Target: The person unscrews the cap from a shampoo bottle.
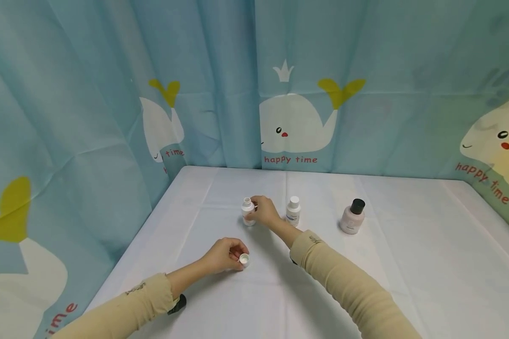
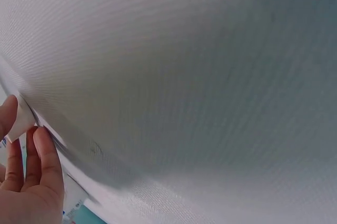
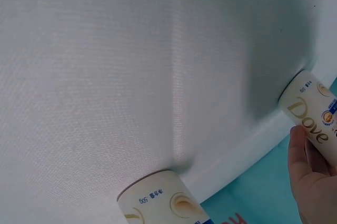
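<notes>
My right hand grips a small white Dove bottle from its right side; the bottle stands upright, its neck uncovered. In the right wrist view, fingers touch the label of that bottle. Lower and nearer, my left hand pinches a white screw cap between thumb and fingers, its hollow side showing. The left wrist view catches the cap and the left hand at its edge. Just right of the right hand stands a second white bottle with its cap on.
A pink bottle with a black cap stands farther right on the white-covered table. Behind and to the left hangs a blue curtain with whale prints. The right forearm crosses the table's near middle.
</notes>
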Demonstrator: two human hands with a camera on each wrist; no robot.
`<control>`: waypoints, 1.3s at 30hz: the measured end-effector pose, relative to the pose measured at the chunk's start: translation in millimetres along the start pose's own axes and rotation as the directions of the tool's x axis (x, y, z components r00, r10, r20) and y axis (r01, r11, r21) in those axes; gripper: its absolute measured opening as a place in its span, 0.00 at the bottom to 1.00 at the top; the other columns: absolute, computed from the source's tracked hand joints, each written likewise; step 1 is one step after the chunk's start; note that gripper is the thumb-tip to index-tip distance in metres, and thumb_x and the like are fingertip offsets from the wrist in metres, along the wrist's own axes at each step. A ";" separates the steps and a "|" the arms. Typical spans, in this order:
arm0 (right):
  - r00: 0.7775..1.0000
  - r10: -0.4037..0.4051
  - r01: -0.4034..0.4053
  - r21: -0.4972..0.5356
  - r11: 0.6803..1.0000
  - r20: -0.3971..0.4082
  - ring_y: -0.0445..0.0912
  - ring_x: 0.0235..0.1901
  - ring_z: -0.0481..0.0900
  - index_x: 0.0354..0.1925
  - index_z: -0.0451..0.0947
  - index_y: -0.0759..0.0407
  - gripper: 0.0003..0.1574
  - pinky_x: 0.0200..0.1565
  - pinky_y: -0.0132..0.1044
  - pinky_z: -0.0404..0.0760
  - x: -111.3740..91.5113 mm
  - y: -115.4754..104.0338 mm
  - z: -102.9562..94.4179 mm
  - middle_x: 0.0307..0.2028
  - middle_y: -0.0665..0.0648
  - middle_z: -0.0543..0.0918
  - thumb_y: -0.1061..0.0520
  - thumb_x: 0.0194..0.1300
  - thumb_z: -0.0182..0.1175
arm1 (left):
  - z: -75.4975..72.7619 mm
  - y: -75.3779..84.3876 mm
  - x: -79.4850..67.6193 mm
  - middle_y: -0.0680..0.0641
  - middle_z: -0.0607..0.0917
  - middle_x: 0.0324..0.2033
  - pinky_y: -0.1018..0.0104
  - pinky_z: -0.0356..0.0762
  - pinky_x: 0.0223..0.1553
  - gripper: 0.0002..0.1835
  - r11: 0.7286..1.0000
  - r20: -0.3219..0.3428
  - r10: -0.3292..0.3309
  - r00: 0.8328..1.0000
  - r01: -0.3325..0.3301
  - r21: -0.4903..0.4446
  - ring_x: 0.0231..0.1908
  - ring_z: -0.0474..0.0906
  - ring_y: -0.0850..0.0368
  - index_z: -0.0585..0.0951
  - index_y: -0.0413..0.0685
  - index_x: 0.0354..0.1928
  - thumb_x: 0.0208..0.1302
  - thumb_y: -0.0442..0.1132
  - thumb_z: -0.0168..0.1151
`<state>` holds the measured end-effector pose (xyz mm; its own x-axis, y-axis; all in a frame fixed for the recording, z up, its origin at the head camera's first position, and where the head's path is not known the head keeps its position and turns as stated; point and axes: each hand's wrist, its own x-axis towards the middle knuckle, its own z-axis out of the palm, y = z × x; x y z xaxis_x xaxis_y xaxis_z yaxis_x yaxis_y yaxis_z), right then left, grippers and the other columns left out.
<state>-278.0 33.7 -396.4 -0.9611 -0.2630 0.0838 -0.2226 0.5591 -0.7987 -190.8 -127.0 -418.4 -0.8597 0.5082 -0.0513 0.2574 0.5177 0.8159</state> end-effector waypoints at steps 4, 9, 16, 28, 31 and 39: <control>1.000 0.009 -0.009 -0.004 1.000 0.003 0.56 0.43 0.82 0.48 0.77 0.72 0.26 0.44 0.41 0.83 1.7 0.7 0.6 0.43 0.66 0.84 0.70 0.47 0.70 | 0.6 -1.0 1.6 0.47 0.80 0.28 0.81 0.74 0.29 0.15 1.000 0.004 0.003 1.000 -0.003 0.011 0.29 0.73 0.62 0.80 0.35 0.34 0.42 0.21 0.71; 1.000 0.007 -0.007 -0.005 1.000 0.009 0.56 0.44 0.82 0.48 0.77 0.72 0.27 0.45 0.41 0.83 1.9 0.2 1.5 0.44 0.66 0.83 0.70 0.47 0.70 | 0.2 -1.9 1.4 0.48 0.80 0.27 0.81 0.73 0.28 0.14 1.000 0.006 0.008 1.000 -0.008 0.024 0.28 0.72 0.63 0.80 0.35 0.34 0.42 0.21 0.71; 1.000 0.009 -0.009 0.002 1.000 0.009 0.57 0.44 0.82 0.49 0.76 0.72 0.27 0.45 0.42 0.83 0.9 1.1 2.1 0.44 0.66 0.83 0.70 0.48 0.70 | 0.3 -2.7 1.0 0.49 0.79 0.26 0.80 0.73 0.28 0.13 0.998 -0.007 0.020 1.000 -0.019 0.051 0.27 0.71 0.65 0.80 0.37 0.33 0.43 0.21 0.70; 1.000 0.007 -0.007 -0.005 1.000 0.003 0.57 0.45 0.82 0.49 0.76 0.72 0.27 0.46 0.44 0.82 0.5 -1.4 2.1 0.45 0.67 0.83 0.70 0.49 0.69 | -2.8 -2.6 2.3 0.50 0.76 0.25 0.80 0.71 0.27 0.13 0.996 0.019 0.034 0.999 -0.035 0.076 0.26 0.69 0.65 0.79 0.38 0.32 0.43 0.20 0.68; 1.000 0.008 -0.008 -0.002 1.000 0.001 0.57 0.45 0.82 0.49 0.76 0.72 0.26 0.46 0.44 0.82 -0.1 -1.8 2.3 0.45 0.67 0.83 0.70 0.49 0.68 | -3.9 -2.6 2.5 0.50 0.76 0.25 0.80 0.71 0.27 0.14 0.997 0.028 0.026 0.999 -0.028 0.072 0.26 0.69 0.65 0.78 0.37 0.32 0.42 0.20 0.68; 1.000 0.026 -0.026 -0.018 1.000 0.013 0.57 0.48 0.80 0.51 0.74 0.72 0.30 0.49 0.45 0.82 0.0 -0.7 2.7 0.47 0.67 0.82 0.69 0.48 0.70 | -4.8 -3.3 1.4 0.48 0.76 0.26 0.79 0.71 0.26 0.15 0.998 0.055 0.038 0.998 -0.041 0.052 0.27 0.69 0.64 0.78 0.36 0.33 0.42 0.20 0.69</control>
<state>-277.4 31.2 -397.5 -0.9644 -0.2588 0.0547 -0.2003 0.5795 -0.7900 -195.0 -131.3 -418.5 -0.8234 0.5650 -0.0519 0.3153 0.5317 0.7861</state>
